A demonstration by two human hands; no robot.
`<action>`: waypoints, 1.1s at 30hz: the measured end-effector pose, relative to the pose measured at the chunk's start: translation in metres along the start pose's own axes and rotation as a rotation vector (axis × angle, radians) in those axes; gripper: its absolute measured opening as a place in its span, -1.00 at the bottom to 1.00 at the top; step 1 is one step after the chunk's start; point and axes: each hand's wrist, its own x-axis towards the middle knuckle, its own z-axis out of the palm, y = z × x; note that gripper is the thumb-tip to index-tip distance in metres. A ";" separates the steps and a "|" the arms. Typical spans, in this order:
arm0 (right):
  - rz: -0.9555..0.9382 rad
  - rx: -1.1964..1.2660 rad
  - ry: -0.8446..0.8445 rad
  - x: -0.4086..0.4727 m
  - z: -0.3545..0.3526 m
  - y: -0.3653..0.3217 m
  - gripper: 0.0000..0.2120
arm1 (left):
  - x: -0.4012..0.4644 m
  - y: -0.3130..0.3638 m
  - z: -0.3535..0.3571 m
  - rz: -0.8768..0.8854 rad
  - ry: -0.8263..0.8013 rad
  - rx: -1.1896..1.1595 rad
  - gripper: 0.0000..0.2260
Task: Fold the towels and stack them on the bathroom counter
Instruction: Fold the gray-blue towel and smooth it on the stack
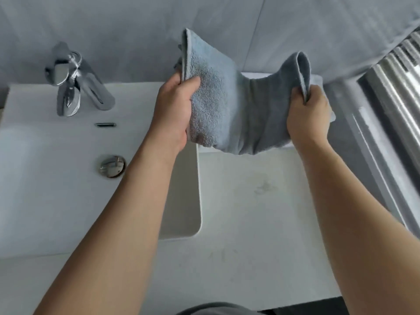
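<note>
A grey-blue towel (238, 105) hangs in the air above the white bathroom counter (261, 212), doubled over and sagging in the middle. My left hand (173, 112) grips its left end, thumb on the front face. My right hand (308, 117) pinches the right end, whose folded edge stands up above my fingers. A pale strip behind the right hand, possibly another towel (318, 79), lies at the back of the counter, mostly hidden.
A white sink basin (56, 178) with a chrome drain (112, 165) fills the left side, and a chrome faucet (72, 83) stands behind it. A grey tiled wall (136, 30) runs along the back. A ribbed metal frame (391, 105) borders the counter on the right.
</note>
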 end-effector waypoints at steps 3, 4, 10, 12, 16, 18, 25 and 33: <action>0.001 0.011 0.070 0.055 -0.008 0.022 -0.80 | 0.031 -0.004 0.025 0.019 0.012 -0.028 -0.83; 0.011 -0.002 0.088 0.071 -0.009 0.032 -0.79 | 0.043 -0.008 0.029 0.015 0.027 -0.028 -0.83; 0.180 -0.097 -0.050 0.127 0.018 0.090 -0.75 | 0.104 -0.070 0.039 -0.145 0.145 0.414 -0.83; 0.190 -0.148 -0.113 0.132 0.028 0.101 -0.76 | 0.115 -0.086 0.041 -0.118 0.218 0.560 -0.79; 0.162 -0.204 -0.056 0.142 0.031 0.110 -0.81 | 0.126 -0.093 0.046 0.005 0.312 0.743 -0.87; 0.144 -0.259 -0.051 0.144 0.031 0.109 -0.78 | 0.123 -0.094 0.051 0.028 0.339 0.831 -0.90; -0.280 -0.507 -0.097 0.116 0.055 0.088 -0.41 | 0.101 -0.104 0.071 0.616 0.138 1.548 -0.49; -0.233 -0.524 -0.281 0.118 0.056 0.108 -0.45 | 0.113 -0.123 0.047 0.478 -0.090 1.661 -0.44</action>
